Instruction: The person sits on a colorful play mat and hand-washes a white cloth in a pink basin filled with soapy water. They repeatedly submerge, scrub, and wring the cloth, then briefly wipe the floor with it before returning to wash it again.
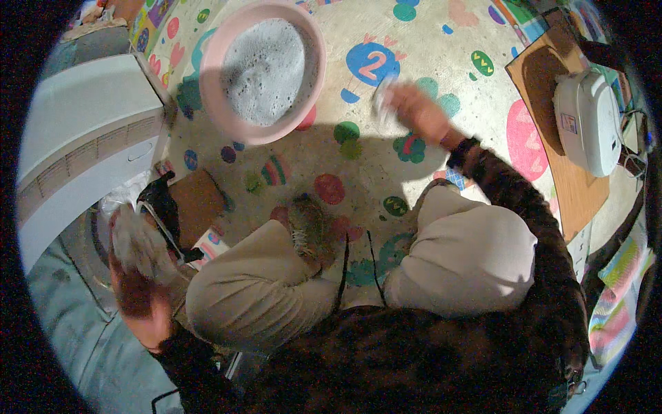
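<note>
A round pink basin full of white, foamy water stands on the patterned floor mat ahead of me. My right hand, blurred, is over the mat to the right of the basin, by a blue figure 2. A small whitish thing, perhaps a cloth, is in its fingers. On the left, my left hand is shut on a crumpled greyish cloth or bag, blurred too. Beside that lies a black item with a pale curved edge. Both my knees are bent at the mat's near side.
A white appliance with a grille stands at the left. On the right, a white plastic device rests on a wooden board. A teal padded surface is at the lower left, a striped cloth at the lower right.
</note>
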Action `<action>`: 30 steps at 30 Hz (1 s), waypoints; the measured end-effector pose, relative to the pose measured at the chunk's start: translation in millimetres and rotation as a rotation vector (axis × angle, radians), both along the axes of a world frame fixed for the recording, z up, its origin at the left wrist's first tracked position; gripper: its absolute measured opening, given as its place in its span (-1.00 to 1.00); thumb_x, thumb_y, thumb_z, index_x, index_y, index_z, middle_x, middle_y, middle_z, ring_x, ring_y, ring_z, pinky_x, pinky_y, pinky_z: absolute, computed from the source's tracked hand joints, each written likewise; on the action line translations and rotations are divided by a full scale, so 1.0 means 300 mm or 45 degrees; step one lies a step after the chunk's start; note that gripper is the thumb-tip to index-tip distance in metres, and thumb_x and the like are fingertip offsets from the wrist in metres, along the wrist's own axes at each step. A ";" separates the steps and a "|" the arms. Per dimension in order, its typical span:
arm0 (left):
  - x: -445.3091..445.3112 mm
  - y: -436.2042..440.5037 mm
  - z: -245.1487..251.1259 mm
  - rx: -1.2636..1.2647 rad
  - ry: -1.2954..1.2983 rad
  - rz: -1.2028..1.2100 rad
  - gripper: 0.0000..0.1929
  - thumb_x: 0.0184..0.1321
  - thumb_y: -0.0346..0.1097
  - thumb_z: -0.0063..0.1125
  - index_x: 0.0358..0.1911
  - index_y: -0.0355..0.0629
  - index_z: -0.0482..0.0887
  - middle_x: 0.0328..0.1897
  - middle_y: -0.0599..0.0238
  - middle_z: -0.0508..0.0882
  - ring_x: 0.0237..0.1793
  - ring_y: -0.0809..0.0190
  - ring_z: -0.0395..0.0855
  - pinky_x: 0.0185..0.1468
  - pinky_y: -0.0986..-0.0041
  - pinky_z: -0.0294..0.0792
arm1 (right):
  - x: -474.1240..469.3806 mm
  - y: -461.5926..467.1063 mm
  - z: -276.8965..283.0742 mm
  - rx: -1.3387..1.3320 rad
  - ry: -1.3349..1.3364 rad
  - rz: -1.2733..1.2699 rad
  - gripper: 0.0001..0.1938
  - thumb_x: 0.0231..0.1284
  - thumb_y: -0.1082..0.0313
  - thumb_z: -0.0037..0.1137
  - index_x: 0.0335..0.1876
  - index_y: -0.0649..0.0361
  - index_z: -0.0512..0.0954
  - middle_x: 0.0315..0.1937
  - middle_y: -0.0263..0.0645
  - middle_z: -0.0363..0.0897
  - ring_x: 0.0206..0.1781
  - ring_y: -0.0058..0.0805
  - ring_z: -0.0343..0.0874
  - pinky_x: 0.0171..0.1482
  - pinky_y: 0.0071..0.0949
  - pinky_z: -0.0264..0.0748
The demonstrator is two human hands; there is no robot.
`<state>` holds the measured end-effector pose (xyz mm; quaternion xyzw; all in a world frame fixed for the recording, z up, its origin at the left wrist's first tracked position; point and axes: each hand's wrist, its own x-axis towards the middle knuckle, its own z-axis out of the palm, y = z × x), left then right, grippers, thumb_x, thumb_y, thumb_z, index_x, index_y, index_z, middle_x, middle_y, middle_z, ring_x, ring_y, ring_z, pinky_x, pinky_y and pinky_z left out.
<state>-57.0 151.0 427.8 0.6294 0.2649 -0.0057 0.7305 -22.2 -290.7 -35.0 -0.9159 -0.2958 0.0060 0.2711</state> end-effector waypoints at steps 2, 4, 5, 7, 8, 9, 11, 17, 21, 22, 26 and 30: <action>-0.057 -0.034 0.020 -0.155 0.046 -0.052 -0.37 0.40 -0.32 0.00 0.51 -0.19 0.13 0.55 0.05 0.25 0.47 -0.07 0.25 0.54 0.07 0.08 | 0.191 -0.167 -0.034 -0.182 -0.104 -0.295 -0.50 0.30 0.34 -0.01 0.38 0.05 0.36 0.47 -0.14 0.25 0.51 -0.12 0.22 0.53 -0.12 0.10; -0.080 -0.056 0.018 -0.333 0.099 0.018 -0.36 0.39 -0.34 0.00 0.52 -0.14 0.11 0.55 0.09 0.24 0.48 -0.08 0.22 0.52 -0.01 0.08 | 0.318 -0.236 -0.063 -0.274 -0.284 -0.471 -0.52 0.28 0.33 0.02 0.33 0.09 0.40 0.42 -0.10 0.31 0.46 -0.10 0.27 0.49 -0.11 0.17; -0.084 -0.067 0.007 -0.352 0.096 -0.095 -0.36 0.39 -0.35 0.00 0.52 -0.12 0.11 0.56 0.10 0.24 0.49 -0.08 0.21 0.51 -0.05 0.09 | 0.357 -0.223 -0.068 -0.295 -0.339 -0.535 -0.53 0.26 0.32 0.03 0.31 0.10 0.42 0.40 -0.08 0.33 0.45 -0.09 0.29 0.47 -0.11 0.19; -0.087 -0.081 -0.009 -0.551 0.122 -0.292 -0.35 0.38 -0.36 0.01 0.52 -0.09 0.11 0.55 0.13 0.25 0.49 -0.04 0.21 0.49 -0.02 0.12 | 0.334 -0.118 -0.052 -0.003 -0.158 -0.564 -0.51 0.21 0.35 0.09 0.30 0.13 0.44 0.32 -0.01 0.38 0.38 -0.01 0.34 0.40 -0.09 0.26; -0.101 -0.090 -0.024 -0.827 0.033 -0.012 -0.37 0.39 -0.34 0.01 0.51 -0.10 0.12 0.53 0.11 0.27 0.48 -0.02 0.23 0.46 0.01 0.16 | 0.293 -0.035 -0.034 0.109 0.002 -0.476 -0.49 0.17 0.39 0.14 0.30 0.15 0.44 0.26 0.04 0.41 0.33 0.07 0.36 0.35 -0.07 0.31; -0.123 -0.097 -0.040 -1.069 -0.057 0.374 -0.38 0.40 -0.33 0.00 0.50 -0.10 0.13 0.52 0.10 0.29 0.46 0.00 0.26 0.44 0.03 0.20 | 0.213 0.085 -0.014 0.117 -0.197 -0.356 -0.51 0.20 0.38 0.12 0.29 0.16 0.43 0.22 0.04 0.43 0.31 0.04 0.39 0.34 -0.09 0.32; -0.155 -0.094 -0.077 -0.505 0.044 0.275 -0.41 0.42 -0.29 -0.01 0.49 -0.11 0.16 0.49 0.09 0.32 0.44 0.03 0.30 0.39 0.10 0.26 | -0.001 0.307 0.039 0.515 0.370 -0.125 -0.52 0.32 0.43 -0.10 0.38 0.20 0.36 0.34 0.00 0.37 0.43 -0.11 0.30 0.44 -0.20 0.22; -0.215 -0.046 -0.097 0.426 0.286 -0.255 -0.44 0.42 -0.23 0.00 0.45 -0.14 0.22 0.40 0.09 0.39 0.32 0.06 0.42 0.27 0.23 0.38 | -0.170 0.309 0.084 0.189 0.532 0.483 -0.59 0.50 0.22 -0.16 0.39 -0.05 0.38 0.41 -0.21 0.32 0.47 -0.24 0.27 0.43 -0.21 0.25; -0.226 -0.021 -0.106 -0.140 0.186 0.148 -0.43 0.40 -0.23 0.03 0.44 -0.14 0.24 0.35 0.09 0.44 0.25 0.07 0.49 0.20 0.28 0.45 | 0.368 -0.006 0.048 0.034 -0.013 0.262 -0.64 0.52 0.23 -0.23 0.29 0.06 0.46 0.36 -0.14 0.36 0.44 -0.19 0.29 0.47 -0.27 0.22; -0.235 -0.017 -0.105 -0.086 0.210 0.166 -0.42 0.39 -0.24 0.05 0.44 -0.14 0.23 0.34 0.09 0.44 0.24 0.07 0.49 0.20 0.29 0.45 | 0.492 -0.068 0.047 0.251 0.672 -0.067 -0.62 0.51 0.24 -0.22 0.33 0.08 0.43 0.45 -0.14 0.27 0.52 -0.18 0.19 0.53 -0.28 0.11; -0.300 0.000 -0.062 0.334 0.360 0.219 -0.38 0.34 -0.26 0.12 0.45 -0.15 0.22 0.32 0.10 0.45 0.20 0.08 0.51 0.18 0.30 0.47 | 0.713 -0.089 0.026 -0.338 -0.319 -0.169 -0.53 0.38 0.14 -0.02 0.33 0.13 0.39 0.44 -0.04 0.26 0.48 0.03 0.23 0.48 -0.14 0.19; -0.329 0.018 -0.038 0.688 0.539 0.272 -0.33 0.30 -0.29 0.19 0.45 -0.15 0.21 0.30 0.10 0.46 0.17 0.09 0.53 0.16 0.31 0.49 | 0.516 0.241 -0.041 -0.182 -0.003 -0.034 -0.62 0.34 0.25 -0.01 0.20 0.20 0.46 0.26 -0.01 0.41 0.34 -0.02 0.38 0.40 -0.15 0.30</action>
